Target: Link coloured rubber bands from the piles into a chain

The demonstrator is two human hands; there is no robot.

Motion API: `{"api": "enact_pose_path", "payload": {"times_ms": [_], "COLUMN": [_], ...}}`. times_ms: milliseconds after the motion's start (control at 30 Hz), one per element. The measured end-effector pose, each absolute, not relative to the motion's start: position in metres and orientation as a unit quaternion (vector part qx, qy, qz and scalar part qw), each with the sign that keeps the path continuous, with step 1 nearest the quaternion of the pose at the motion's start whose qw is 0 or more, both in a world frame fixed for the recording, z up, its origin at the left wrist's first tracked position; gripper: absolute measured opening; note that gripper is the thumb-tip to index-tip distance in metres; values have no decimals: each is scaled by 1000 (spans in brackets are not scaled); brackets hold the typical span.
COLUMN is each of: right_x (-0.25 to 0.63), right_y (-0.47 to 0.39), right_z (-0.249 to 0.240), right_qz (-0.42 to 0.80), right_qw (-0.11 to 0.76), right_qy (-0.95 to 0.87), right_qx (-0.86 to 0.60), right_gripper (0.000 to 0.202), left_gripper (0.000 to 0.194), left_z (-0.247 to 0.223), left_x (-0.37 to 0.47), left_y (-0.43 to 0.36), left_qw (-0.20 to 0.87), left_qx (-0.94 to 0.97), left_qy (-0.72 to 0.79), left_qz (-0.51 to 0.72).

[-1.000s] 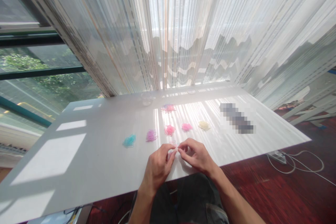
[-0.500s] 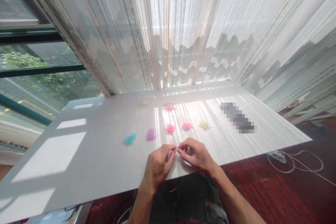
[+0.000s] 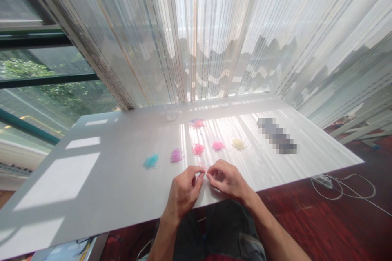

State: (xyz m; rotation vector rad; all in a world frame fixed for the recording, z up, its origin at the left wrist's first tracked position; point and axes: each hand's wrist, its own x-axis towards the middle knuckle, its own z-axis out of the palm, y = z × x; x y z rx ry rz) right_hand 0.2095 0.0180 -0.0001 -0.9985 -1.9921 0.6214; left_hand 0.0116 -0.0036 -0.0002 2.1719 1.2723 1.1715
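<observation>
My left hand [image 3: 185,187] and my right hand [image 3: 228,178] meet fingertip to fingertip just above the near part of the table, each in a pinch. What lies between the fingertips is too small to make out. Just beyond them is a faint pinkish cluster [image 3: 201,164], partly hidden by the fingers. Small heaps of thin loops, like little rubber bands, lie farther out: teal [image 3: 151,161], purple [image 3: 177,155], red-pink [image 3: 198,149], pink [image 3: 218,145] and pale yellow [image 3: 238,144]. A mixed-colour heap [image 3: 197,123] sits behind the row.
The white table [image 3: 122,187] carries a clear round container [image 3: 171,112] near its back edge and a blurred-out dark object [image 3: 277,136] at right. A sheer curtain [image 3: 196,40] hangs behind. White cables [image 3: 343,187] lie on the red floor, right of the table.
My two hands stay pinched together, with a slight shift at the fingertips. The heaps have not moved on the table.
</observation>
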Motion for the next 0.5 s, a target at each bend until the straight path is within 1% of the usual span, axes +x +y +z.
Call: {"api": "enact_pose_path", "payload": {"times_ms": [267, 500], "right_x": [209, 210], "right_y": [19, 19], "right_z": [0, 2], "right_qz": [246, 255], "right_qw": [393, 392], "right_qy": [-798, -796], "right_qx": [-385, -385], "right_gripper": [7, 8], "left_gripper": [15, 12], "left_z": [-2, -4], "left_x": [10, 10], "left_y": [-3, -4], "left_qw": [243, 234], "left_qx": [750, 750], "left_qy": [442, 458], "left_qz": [428, 416]}}
